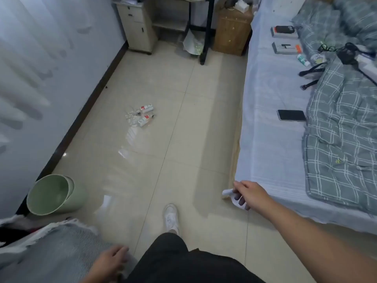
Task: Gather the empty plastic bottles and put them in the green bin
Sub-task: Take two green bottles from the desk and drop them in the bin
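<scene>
Fingers (240, 201) of the right hand (247, 194) curl around a fold of the pale blue sheet (269, 127) at the bed's near corner, pinching the white edge of it. Those of the left hand (111, 260) lie loosely spread and half bent, low beside a grey woven cloth (57, 248); they hold nothing that can be seen.

Taking the green bin (54, 194) as the mark: it stands tilted against the dark skirting, its open mouth turned up and towards the wall. Well beyond it, further along the floor, lies a small huddle of plastic bottles (140, 116). Two with red-and-white labels can be counted, lying on their sides, and clear crumpled plastic beside them that is too blurred to count. They are well apart from both hands.

Across the room from the bin runs the bed, with one dark phone (291, 115) on the sheet, two flat boxes (285, 39) further up, and a grey checked quilt (342, 139).

Pale glossy tiles (183, 139) cover the floor. One white shoe (171, 217) is planted between bin and bed. Far off stand a cream cabinet (136, 27) and a wooden nightstand (232, 31).
</scene>
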### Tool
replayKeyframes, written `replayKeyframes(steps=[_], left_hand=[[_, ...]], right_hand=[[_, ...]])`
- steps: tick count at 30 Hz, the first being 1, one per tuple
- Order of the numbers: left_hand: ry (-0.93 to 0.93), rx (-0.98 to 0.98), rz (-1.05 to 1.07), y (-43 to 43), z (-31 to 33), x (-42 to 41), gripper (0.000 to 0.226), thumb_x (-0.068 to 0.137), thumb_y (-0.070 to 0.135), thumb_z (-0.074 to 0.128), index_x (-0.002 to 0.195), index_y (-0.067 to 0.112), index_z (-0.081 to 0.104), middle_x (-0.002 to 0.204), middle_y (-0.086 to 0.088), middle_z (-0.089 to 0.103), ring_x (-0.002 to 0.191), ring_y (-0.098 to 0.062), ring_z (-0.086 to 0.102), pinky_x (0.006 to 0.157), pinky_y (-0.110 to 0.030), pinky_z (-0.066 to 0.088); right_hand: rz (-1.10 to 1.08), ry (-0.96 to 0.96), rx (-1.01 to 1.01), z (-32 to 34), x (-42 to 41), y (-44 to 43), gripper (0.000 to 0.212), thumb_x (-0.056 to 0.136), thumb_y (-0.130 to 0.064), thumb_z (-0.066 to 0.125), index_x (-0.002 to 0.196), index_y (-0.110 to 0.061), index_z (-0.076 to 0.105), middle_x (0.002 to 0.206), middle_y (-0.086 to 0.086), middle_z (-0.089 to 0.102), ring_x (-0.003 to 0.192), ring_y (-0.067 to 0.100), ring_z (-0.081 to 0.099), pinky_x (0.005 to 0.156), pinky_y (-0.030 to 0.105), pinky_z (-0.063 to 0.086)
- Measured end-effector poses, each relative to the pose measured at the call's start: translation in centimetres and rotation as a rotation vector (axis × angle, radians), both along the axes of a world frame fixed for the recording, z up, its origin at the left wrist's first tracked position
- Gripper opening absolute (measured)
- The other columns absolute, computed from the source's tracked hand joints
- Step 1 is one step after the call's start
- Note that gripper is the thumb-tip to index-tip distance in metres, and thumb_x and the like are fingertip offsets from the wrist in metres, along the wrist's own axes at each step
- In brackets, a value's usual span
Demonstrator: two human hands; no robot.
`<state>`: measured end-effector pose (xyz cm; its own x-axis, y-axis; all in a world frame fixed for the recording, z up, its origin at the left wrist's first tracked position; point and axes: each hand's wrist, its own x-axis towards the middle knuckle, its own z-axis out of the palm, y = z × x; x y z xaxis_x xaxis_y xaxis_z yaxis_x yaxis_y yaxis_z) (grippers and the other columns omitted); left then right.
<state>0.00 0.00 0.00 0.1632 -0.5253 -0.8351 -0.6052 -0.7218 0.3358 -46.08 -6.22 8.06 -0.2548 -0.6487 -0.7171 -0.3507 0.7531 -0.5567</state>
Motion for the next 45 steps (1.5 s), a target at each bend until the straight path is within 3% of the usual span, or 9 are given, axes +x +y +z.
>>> replayKeyframes(steps=[3, 8, 17, 27, 34, 38, 45], left_hand=[[0.033, -0.018, -0.028, -6.9, 0.3, 0.1, 0.016, 0.099, 0.027, 0.061, 0.097, 0.016, 0.073, 0.084, -0.01, 0.075, 0.061, -0.022, 0.065, 0.049, -0.025, 0.046], [0.096, -0.115, -0.109, -20.4, 4.2, -3.9, 0.016, 0.101, 0.031, 0.055, 0.102, 0.023, 0.069, 0.094, -0.006, 0.074, 0.077, -0.024, 0.067, 0.058, -0.031, 0.05], [0.198, -0.242, -0.154, -36.3, 7.7, -15.4, 0.019, 0.1, 0.034, 0.054, 0.101, 0.026, 0.071, 0.094, 0.0, 0.074, 0.081, -0.02, 0.069, 0.062, -0.03, 0.051], [0.074, -0.14, -0.049, -43.0, 7.1, -18.7, 0.018, 0.103, 0.032, 0.052, 0.103, 0.024, 0.069, 0.098, -0.006, 0.073, 0.085, -0.026, 0.069, 0.062, -0.033, 0.051], [0.029, -0.023, 0.137, -47.5, 4.3, -16.3, 0.018, 0.101, 0.023, 0.059, 0.101, 0.009, 0.07, 0.093, -0.018, 0.071, 0.067, -0.028, 0.06, 0.057, -0.027, 0.039], [0.028, -0.021, 0.178, -55.7, 2.4, -16.1, 0.019, 0.101, 0.026, 0.06, 0.103, 0.01, 0.07, 0.093, -0.016, 0.072, 0.065, -0.027, 0.061, 0.058, -0.028, 0.041], [0.112, -0.106, 0.004, -75.1, 5.4, -19.3, 0.018, 0.103, 0.029, 0.054, 0.106, 0.018, 0.069, 0.099, -0.01, 0.073, 0.079, -0.025, 0.066, 0.062, -0.029, 0.048]], right_hand=[[-0.06, 0.024, 0.03, 0.1, 0.1, -2.1, 0.036, 0.1, -0.035, 0.053, 0.089, -0.005, 0.07, 0.069, 0.002, 0.069, 0.056, 0.017, 0.057, 0.049, 0.028, 0.043], [-0.127, 0.038, 0.134, -0.7, -1.2, -1.8, 0.033, 0.099, -0.033, 0.056, 0.087, -0.006, 0.07, 0.068, 0.003, 0.068, 0.053, 0.016, 0.055, 0.046, 0.027, 0.04], [-0.236, 0.052, 0.336, -4.7, -8.8, -4.0, 0.033, 0.102, -0.026, 0.055, 0.085, 0.0, 0.066, 0.062, 0.008, 0.061, 0.047, 0.021, 0.047, 0.045, 0.023, 0.032], [0.019, 0.058, 0.2, -3.6, -16.9, -28.7, 0.03, 0.099, -0.03, 0.054, 0.088, -0.006, 0.068, 0.075, 0.008, 0.07, 0.056, 0.017, 0.057, 0.049, 0.029, 0.042], [0.011, 0.055, 0.015, -1.0, -17.3, -47.9, 0.027, 0.097, -0.03, 0.056, 0.087, -0.008, 0.069, 0.073, 0.005, 0.07, 0.053, 0.016, 0.057, 0.047, 0.027, 0.044], [-0.032, 0.056, 0.018, -1.9, -16.9, -55.6, 0.027, 0.097, -0.029, 0.057, 0.086, -0.007, 0.069, 0.07, 0.005, 0.068, 0.05, 0.015, 0.055, 0.047, 0.028, 0.043], [-0.089, 0.09, 0.22, -3.5, -18.3, -59.8, 0.025, 0.099, -0.02, 0.057, 0.092, 0.002, 0.068, 0.068, 0.01, 0.064, 0.05, 0.018, 0.051, 0.045, 0.026, 0.038]])
